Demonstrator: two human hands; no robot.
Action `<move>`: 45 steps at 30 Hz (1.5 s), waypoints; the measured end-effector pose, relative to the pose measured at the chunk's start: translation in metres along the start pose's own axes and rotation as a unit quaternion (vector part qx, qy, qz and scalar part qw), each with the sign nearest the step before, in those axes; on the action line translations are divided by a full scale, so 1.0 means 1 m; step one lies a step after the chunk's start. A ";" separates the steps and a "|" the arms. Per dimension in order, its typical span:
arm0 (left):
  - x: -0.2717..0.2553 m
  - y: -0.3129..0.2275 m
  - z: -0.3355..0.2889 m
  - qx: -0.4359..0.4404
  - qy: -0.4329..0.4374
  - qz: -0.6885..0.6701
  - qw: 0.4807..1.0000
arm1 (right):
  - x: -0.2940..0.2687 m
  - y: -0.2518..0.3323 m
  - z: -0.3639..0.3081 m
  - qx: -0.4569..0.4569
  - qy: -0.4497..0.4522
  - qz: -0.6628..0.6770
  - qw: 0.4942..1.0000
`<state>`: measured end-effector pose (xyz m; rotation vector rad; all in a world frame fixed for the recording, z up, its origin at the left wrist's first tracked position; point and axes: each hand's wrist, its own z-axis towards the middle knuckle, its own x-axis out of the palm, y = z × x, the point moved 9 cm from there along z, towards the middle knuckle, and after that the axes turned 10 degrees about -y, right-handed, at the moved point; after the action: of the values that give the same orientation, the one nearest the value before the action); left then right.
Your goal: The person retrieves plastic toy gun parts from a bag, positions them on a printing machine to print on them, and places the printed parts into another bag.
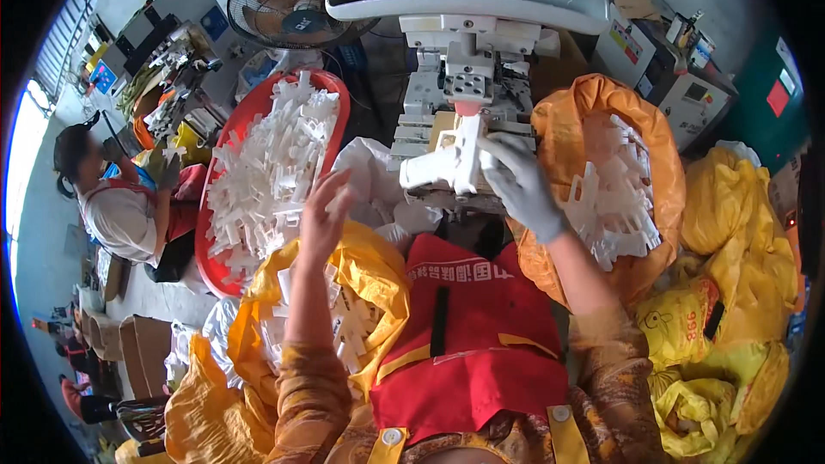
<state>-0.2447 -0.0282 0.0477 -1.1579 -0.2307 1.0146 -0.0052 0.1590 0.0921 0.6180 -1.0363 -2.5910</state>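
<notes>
White plastic piece (pixel 447 163) is beyond your red apron (pixel 494 314), at the front of the machine (pixel 468 64). Left of your lap, the yellow sack (pixel 387 266) gapes open, probably so its white parts stay within reach. Your bare left hand (pixel 328 206) hangs empty above it, fingers loosely spread. Your gloved right hand (pixel 520 185) touches the piece's right side, likely to steady it below the pink pad (pixel 468 108); you cannot tell whether those fingers close around it. The red tub (pixel 342 112) and orange sack (pixel 593 90) hem in both sides, their rims limiting sideways room; open space lies between your hands. Farther back stands a fan (pixel 292 13).
</notes>
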 end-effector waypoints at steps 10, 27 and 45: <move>0.124 -0.051 0.031 0.185 -0.022 0.152 0.971 | 0.028 -0.046 0.024 -0.070 0.192 -0.234 0.950; -0.173 0.189 -0.152 -0.332 0.007 0.416 0.847 | -0.180 -0.043 -0.023 -0.007 0.073 -0.589 0.805; -0.273 0.012 -0.245 -0.269 -0.421 0.015 0.866 | 0.146 0.135 -0.126 -0.183 0.297 0.029 0.937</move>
<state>-0.2506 -0.3947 0.0214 -1.1309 -1.2627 1.4974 -0.0573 -0.0685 0.0639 1.1415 -0.3612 -2.2207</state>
